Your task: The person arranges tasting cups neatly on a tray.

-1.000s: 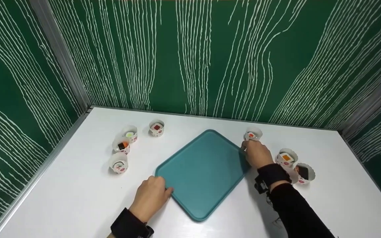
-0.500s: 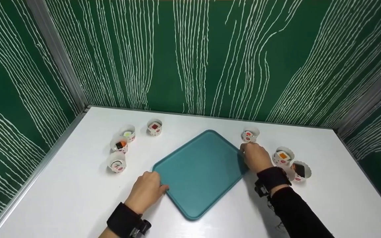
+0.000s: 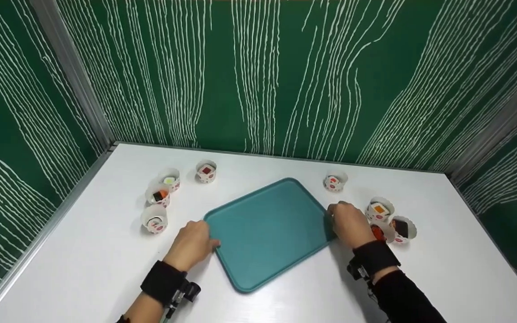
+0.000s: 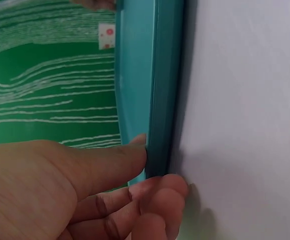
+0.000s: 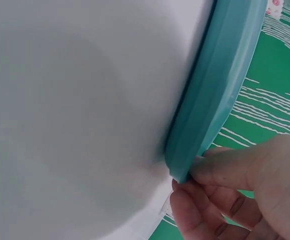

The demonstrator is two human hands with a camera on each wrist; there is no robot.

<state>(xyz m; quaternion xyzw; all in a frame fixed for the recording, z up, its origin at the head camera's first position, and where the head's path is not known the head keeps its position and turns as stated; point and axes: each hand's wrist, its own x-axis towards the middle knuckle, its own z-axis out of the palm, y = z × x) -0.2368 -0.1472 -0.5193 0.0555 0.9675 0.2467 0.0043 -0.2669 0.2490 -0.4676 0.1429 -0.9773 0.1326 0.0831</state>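
A teal rectangular tray (image 3: 267,233) lies at a slant in the middle of the white table, nothing on it. My left hand (image 3: 191,244) pinches its left edge; in the left wrist view the thumb (image 4: 110,167) is on the inner side of the rim and the curled fingers (image 4: 159,205) are under it. On the opposite side my right hand (image 3: 350,224) grips the right edge. The right wrist view shows that thumb (image 5: 224,170) and the fingers (image 5: 194,212) pinching the tray's rim (image 5: 204,100).
Left of the tray, several patterned paper cups (image 3: 155,220) hold sushi-like pieces, with another cup (image 3: 206,171) behind. More cups stand right: one (image 3: 334,181) at the back, others (image 3: 379,210) beside my right wrist. Green walls with white lines (image 3: 258,80) enclose the white table (image 3: 83,251).
The tray has turned clockwise, its near corner swinging left. My left hand has moved up and left with its edge, while the right hand keeps its grip. The whole view has shifted slightly.
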